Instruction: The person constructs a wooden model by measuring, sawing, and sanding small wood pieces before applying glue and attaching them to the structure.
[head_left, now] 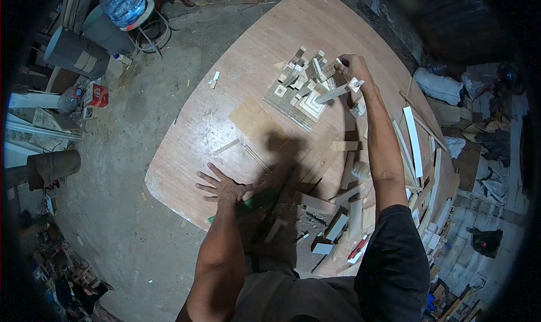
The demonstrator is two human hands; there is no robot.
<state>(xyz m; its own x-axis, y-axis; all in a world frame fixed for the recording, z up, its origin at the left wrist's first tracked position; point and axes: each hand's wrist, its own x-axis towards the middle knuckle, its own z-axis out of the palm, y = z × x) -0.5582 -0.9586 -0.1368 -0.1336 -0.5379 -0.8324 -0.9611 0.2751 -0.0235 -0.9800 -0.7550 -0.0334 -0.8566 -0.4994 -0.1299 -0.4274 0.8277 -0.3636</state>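
A wooden architectural model (309,105) with stepped layers and several upright square posts stands toward the far side of the table (194,125). At the model's far right side, my right hand (353,67) has its fingers curled together by the top of a post; what they pinch is too small to make out. My left hand (222,188) lies on the near left part of the tabletop, fingers spread, holding nothing. Close to it are a thin wood strip (226,147) and a green strip (256,202). A flat thin wood sheet (256,119) lies between my left hand and the model.
Wood offcuts (355,218) crowd the table's near right side, with a red-handled tool (358,249) among them. Long white strips (412,141) lie along the right edge. On the floor at left stand a stool (147,18) bearing a water bottle (123,5) and grey buckets (76,51).
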